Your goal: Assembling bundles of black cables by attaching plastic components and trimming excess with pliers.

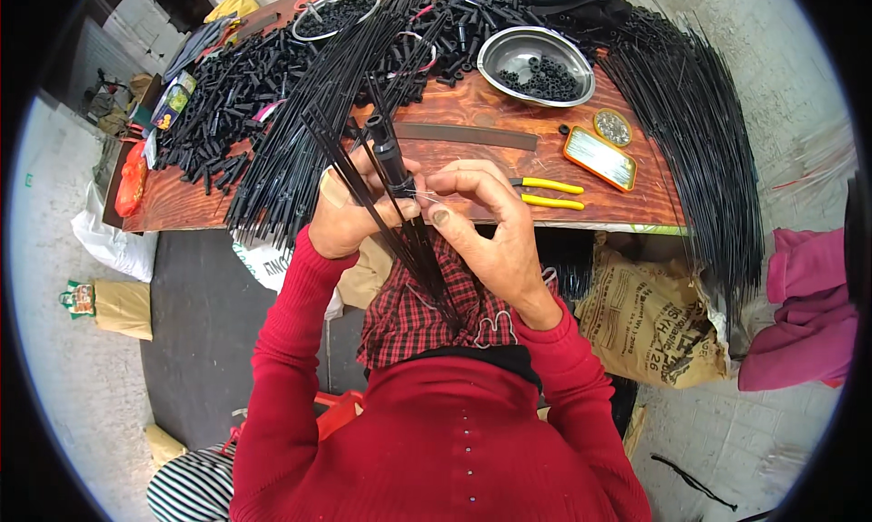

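Gripping a black tube (389,161) in left fingers (400,211), alongside slim black rods (420,257); curling right fingers (477,184) at thin pale strands (423,194), cannot tell whether pinched. Seems partway along, with strands jutting loose. Leans slightly before the table (509,163), dark, stepped, open-topped. Leaves many black pieces (218,113) heaped beyond, seemingly to do.

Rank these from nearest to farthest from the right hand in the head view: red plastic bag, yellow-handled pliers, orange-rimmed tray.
Measured from the right hand:
1. Yellow-handled pliers: just to its right.
2. Orange-rimmed tray: farther right, beyond the pliers.
3. Red plastic bag: far left end of the table.
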A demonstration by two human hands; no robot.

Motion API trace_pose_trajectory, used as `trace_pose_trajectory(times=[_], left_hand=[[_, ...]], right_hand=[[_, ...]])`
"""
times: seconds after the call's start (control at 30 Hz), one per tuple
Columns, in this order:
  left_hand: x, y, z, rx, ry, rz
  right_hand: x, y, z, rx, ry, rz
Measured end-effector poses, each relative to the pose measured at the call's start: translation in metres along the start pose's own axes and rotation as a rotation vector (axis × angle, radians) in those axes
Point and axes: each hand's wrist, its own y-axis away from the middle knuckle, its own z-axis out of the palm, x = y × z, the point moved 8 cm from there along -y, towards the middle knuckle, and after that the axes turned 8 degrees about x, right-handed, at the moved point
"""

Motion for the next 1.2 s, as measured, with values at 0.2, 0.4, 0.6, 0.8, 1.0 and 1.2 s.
trace_pose_trajectory(times=[0.2, 0.4, 0.6, 0.8, 1.0, 1.2], left_hand=[[0.005, -0.001, 0.000, 0.043, -0.053, -0.022], [0.007, 0.002, -0.001, 0.084, -0.074, 0.018], [0.012, 0.003, 0.006, 0.073, -0.072, 0.013], [0.007, 0.001, 0.002, 0.073, -0.081, -0.016], [0.008, 0.001, 0.004, 0.056, -0.082, -0.022], [0.008, 0.001, 0.009, 0.037, -0.032, -0.024]], right_hand=[[-0.029, -0.001, 0.000, 0.121, 0.238, -0.215], [-0.030, -0.004, 0.001, 0.153, 0.274, -0.231], [-0.038, -0.007, 0.003, 0.144, 0.341, -0.312], [-0.028, -0.013, 0.003, 0.063, 0.214, -0.222], [-0.020, -0.014, 0.000, 0.056, 0.134, -0.058], [0.008, -0.020, 0.002, 0.009, -0.126, 0.075]])
